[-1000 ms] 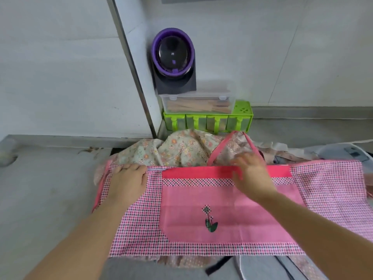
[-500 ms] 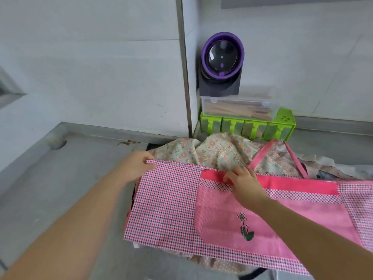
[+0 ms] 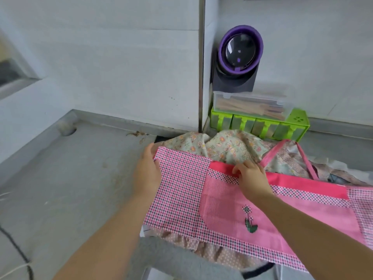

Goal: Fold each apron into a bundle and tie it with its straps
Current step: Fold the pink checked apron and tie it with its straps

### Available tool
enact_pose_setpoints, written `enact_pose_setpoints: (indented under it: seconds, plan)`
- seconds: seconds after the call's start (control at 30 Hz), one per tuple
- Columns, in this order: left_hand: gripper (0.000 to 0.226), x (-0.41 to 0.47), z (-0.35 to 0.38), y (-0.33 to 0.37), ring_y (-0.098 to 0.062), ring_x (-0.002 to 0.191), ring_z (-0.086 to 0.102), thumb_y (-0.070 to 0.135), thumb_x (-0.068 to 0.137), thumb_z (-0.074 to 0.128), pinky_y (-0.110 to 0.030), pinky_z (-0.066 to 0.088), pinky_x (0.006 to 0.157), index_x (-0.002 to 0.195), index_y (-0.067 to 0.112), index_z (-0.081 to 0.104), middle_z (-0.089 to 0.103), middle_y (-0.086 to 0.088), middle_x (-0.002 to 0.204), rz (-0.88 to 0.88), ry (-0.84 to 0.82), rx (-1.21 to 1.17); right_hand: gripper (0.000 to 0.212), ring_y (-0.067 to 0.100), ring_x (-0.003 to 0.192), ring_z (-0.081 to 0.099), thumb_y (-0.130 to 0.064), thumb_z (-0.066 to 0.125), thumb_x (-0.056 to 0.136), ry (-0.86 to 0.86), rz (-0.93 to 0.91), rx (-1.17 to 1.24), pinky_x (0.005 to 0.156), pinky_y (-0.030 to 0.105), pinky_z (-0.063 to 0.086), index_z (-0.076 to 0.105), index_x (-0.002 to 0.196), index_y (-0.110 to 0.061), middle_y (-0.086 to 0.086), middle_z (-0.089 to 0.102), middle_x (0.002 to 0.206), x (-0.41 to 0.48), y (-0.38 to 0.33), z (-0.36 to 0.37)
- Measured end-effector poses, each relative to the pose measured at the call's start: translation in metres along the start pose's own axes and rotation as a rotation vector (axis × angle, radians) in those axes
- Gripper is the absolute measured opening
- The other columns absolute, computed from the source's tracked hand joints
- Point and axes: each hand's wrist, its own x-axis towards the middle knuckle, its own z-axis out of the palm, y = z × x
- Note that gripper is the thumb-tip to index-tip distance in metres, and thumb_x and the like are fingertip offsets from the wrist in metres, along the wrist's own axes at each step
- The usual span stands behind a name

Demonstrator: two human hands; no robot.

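Note:
A pink checked apron [image 3: 181, 190] with a plain pink pocket and a small flower motif lies spread across a heap of other aprons. My left hand [image 3: 148, 172] holds its upper left corner, thumb over the edge. My right hand [image 3: 252, 178] pinches the red band along the pocket's top edge. The apron's pink neck strap [image 3: 271, 155] loops up behind my right hand. A floral green apron [image 3: 220, 144] lies crumpled behind, and a dotted brown one [image 3: 222, 253] shows underneath at the front.
A grey counter [image 3: 60, 188] stretches to the left, with a wall corner behind it. A green rack [image 3: 260, 126] carrying a clear box of sticks stands at the back, below a purple-rimmed device [image 3: 239, 51]. A black cable [image 3: 16, 247] lies at the lower left.
The view has swung left, so the apron now sits further right. My left hand moved from lying flat on the cloth to the apron's upper left corner. My right hand stayed on the red band.

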Motion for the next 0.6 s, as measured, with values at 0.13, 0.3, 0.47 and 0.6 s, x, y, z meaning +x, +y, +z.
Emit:
enact_pose_setpoints:
  seconds: [0.13, 0.3, 0.47, 0.6]
  plan:
    - [0.045, -0.021, 0.015, 0.023, -0.027, 0.122, 0.050, 0.011, 0.088, 0.061, -0.052, 0.033, 0.110, 0.131, 0.018, 0.052, 0.052, -0.006, 0.132, 0.352, 0.066, 0.329, 0.039, 0.027, 0.118, 0.048, 0.007, 0.047, 0.087, 0.025, 0.031, 0.023, 0.114, 0.040, 0.018, 0.065, 0.111, -0.017, 0.002, 0.059, 0.116, 0.002, 0.001, 0.002]
    - [0.039, -0.067, 0.067, 0.040, -0.024, 0.135, 0.040, 0.035, 0.089, 0.055, -0.056, 0.008, 0.113, 0.127, 0.025, 0.058, 0.048, -0.002, 0.141, 0.770, -0.298, 0.576, 0.039, 0.031, 0.115, 0.055, -0.002, 0.073, 0.069, 0.245, -0.170, -0.158, 0.108, 0.061, 0.023, 0.071, 0.106, -0.013, 0.007, 0.063, 0.116, -0.022, 0.007, 0.001]
    - [0.075, -0.078, 0.110, 0.042, -0.031, 0.147, -0.001, 0.058, 0.087, -0.004, -0.062, -0.006, 0.113, 0.151, 0.027, 0.020, 0.007, -0.004, 0.160, 0.629, -0.440, 0.740, 0.054, 0.030, 0.136, 0.036, -0.041, 0.033, 0.092, 0.208, 0.109, -0.150, 0.112, 0.060, 0.012, 0.053, 0.132, -0.013, 0.011, 0.045, 0.143, -0.083, 0.066, -0.003]
    - [0.075, -0.078, 0.130, 0.032, -0.028, 0.141, -0.024, 0.061, 0.079, -0.020, -0.064, -0.011, 0.109, 0.147, 0.032, -0.011, -0.020, -0.001, 0.155, 0.597, -0.463, 0.769, 0.083, 0.021, 0.147, -0.007, -0.069, -0.005, 0.080, -0.031, 0.333, -0.180, 0.113, 0.057, -0.010, 0.005, 0.151, -0.028, -0.001, -0.004, 0.159, -0.100, 0.135, -0.013]
